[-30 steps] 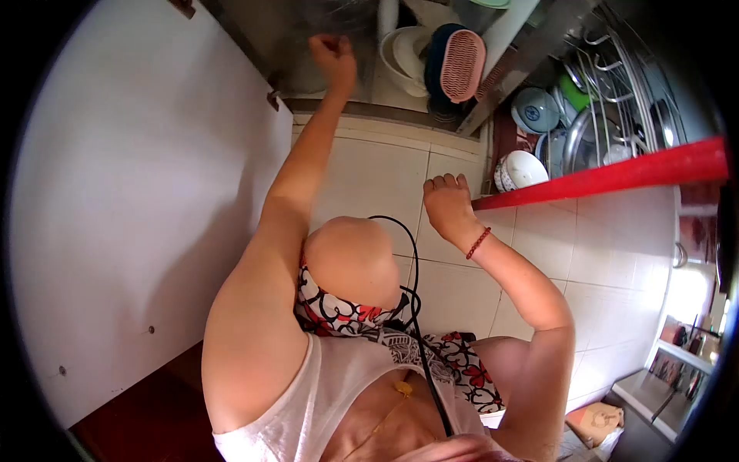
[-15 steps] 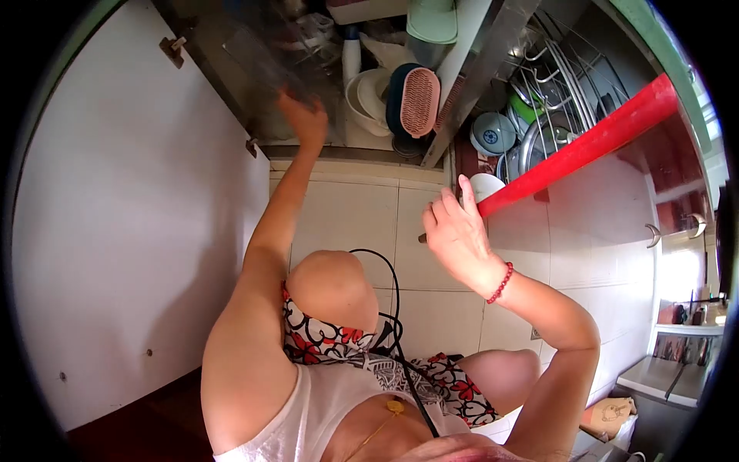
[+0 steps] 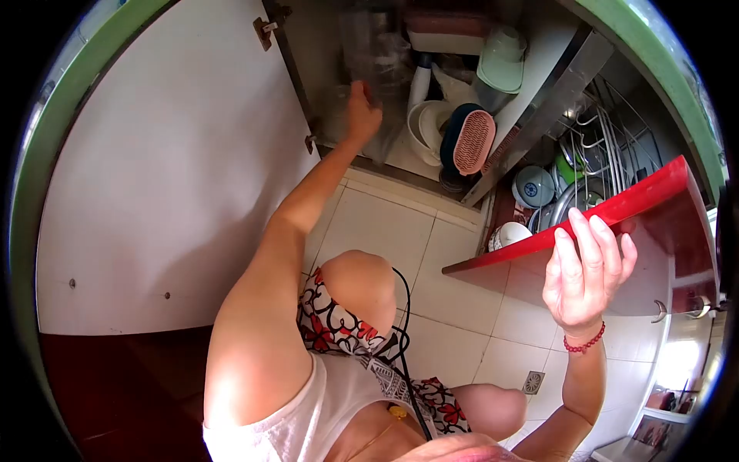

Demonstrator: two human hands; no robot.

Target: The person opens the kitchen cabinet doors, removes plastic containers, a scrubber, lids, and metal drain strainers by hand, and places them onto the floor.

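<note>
My left hand (image 3: 363,115) reaches into the open lower cabinet, its fingers curled at a clear plastic item (image 3: 339,104). That item is blurred, and I cannot make out its exact kind. More clear plastic containers (image 3: 373,50) stand just behind the hand. My right hand (image 3: 586,273), with a red beaded bracelet at the wrist, has its fingers stretched out against the red drawer front (image 3: 647,192). It rests near the panel's top edge without wrapping round it.
White bowls (image 3: 422,131) and a pink perforated basket (image 3: 474,142) sit in the cabinet, beside a light green lidded container (image 3: 502,65). A wire rack (image 3: 612,146) with a patterned bowl (image 3: 533,186) fills the pulled-out drawer. The white cabinet door (image 3: 162,169) stands open at left.
My right hand has moved right along the red drawer front, from its near end, and its fingers have spread. My left hand stays in the cabinet. The view has shifted.
</note>
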